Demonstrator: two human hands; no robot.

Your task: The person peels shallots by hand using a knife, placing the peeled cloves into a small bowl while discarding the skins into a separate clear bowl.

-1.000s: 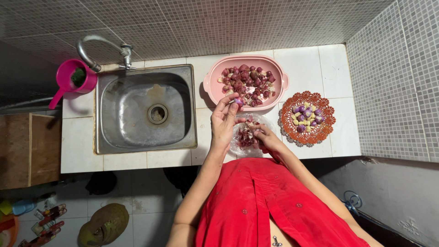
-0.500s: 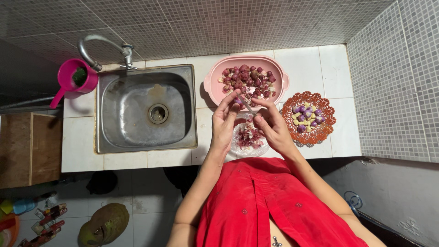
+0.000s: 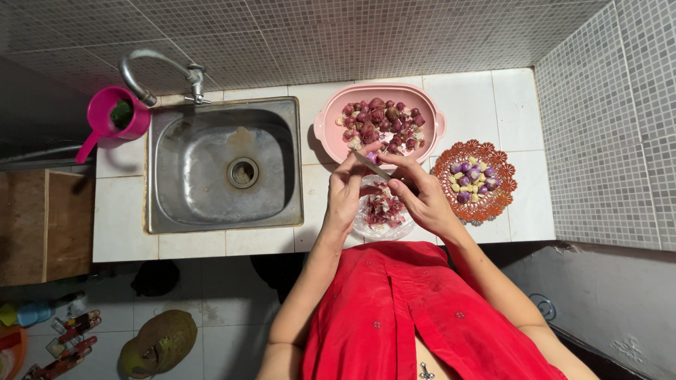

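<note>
My left hand (image 3: pixel 346 188) pinches a small purple shallot (image 3: pixel 371 156) just below the pink tub (image 3: pixel 325 134), which is full of unpeeled shallots. My right hand (image 3: pixel 422 195) holds a small knife (image 3: pixel 371 166) with its blade laid against that shallot. Both hands hover above a clear container of reddish peels (image 3: pixel 384 217) at the counter's front edge. To the right of my right hand, a scalloped orange plate (image 3: pixel 493 205) carries peeled purple shallots and pale garlic cloves.
A steel sink (image 3: pixel 224 163) with a curved tap (image 3: pixel 158 70) fills the left of the white tiled counter (image 3: pixel 472 102). A pink dipper (image 3: pixel 113 121) stands at its far left corner. Tiled walls close the back and right. A wooden board (image 3: pixel 46 225) lies further left.
My right hand has lifted from the peel container and brought the knife up to the shallot in my left hand. My left hand has drawn back slightly from the tub.
</note>
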